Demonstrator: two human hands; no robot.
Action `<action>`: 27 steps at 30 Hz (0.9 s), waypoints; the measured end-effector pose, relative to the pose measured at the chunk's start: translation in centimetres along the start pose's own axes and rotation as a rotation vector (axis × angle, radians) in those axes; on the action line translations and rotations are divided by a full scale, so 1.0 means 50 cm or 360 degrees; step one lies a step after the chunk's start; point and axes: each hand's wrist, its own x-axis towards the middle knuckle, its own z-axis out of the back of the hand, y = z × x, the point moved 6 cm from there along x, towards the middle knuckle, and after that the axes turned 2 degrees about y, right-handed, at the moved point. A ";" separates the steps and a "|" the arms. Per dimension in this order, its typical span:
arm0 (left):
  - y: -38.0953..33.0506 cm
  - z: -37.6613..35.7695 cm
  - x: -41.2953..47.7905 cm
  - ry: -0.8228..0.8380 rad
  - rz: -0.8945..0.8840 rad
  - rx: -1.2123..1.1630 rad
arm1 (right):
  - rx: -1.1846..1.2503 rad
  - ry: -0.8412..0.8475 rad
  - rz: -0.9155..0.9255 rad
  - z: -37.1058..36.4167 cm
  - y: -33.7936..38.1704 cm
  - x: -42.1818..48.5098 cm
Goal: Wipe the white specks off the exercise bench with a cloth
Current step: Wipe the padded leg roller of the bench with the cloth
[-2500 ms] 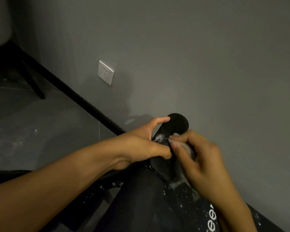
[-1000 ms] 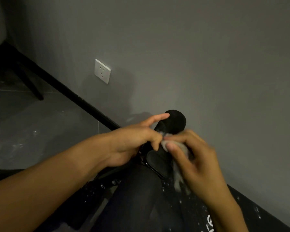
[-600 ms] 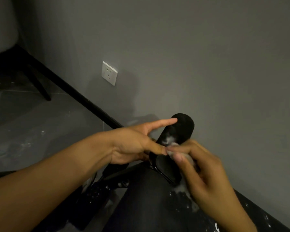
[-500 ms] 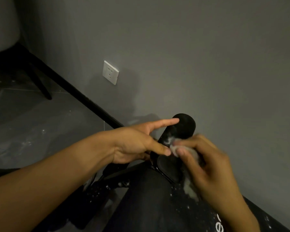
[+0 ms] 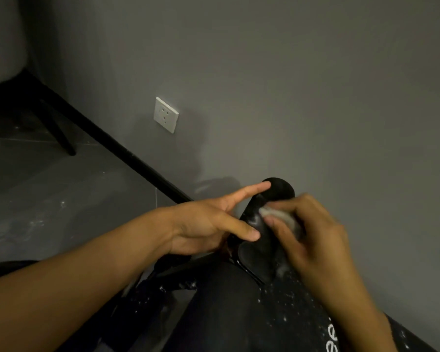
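Exercise bench (image 5: 277, 313): one, lower frame, white specks (image 5: 285, 319) too many to count. Cloth (image 5: 277, 216): one, pinched in the right hand (image 5: 315, 240). It has slid up the black roller (image 5: 254, 250) over the smear, which I judge fainter now. Left hand (image 5: 206, 224): fingers straight, thumb on the roller. Wall socket (image 5: 165, 115): one

Pinched a crumpled whitish cloth (image 5: 277, 215) in the right hand (image 5: 313, 240) against the black padded roller (image 5: 254, 256) of the white-speckled black exercise bench (image 5: 286, 307); rested the straight thumb of the left hand (image 5: 203, 224) on the roller's edge.
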 end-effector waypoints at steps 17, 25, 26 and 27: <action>-0.038 -0.006 0.009 -0.0283 0.0095 0.0197 | 0.0230 -0.0357 -0.0223 -0.007 -0.043 0.005; -0.009 0.031 0.044 -0.0438 0.0196 0.0027 | 0.0514 -0.0261 -0.0063 -0.021 -0.008 -0.087; -0.007 0.032 0.049 -0.0428 0.0205 0.0008 | 0.0442 -0.0243 -0.0051 -0.016 -0.009 -0.078; -0.005 0.032 0.055 -0.0415 0.0214 -0.0017 | 0.0357 -0.0233 -0.0046 -0.012 -0.013 -0.062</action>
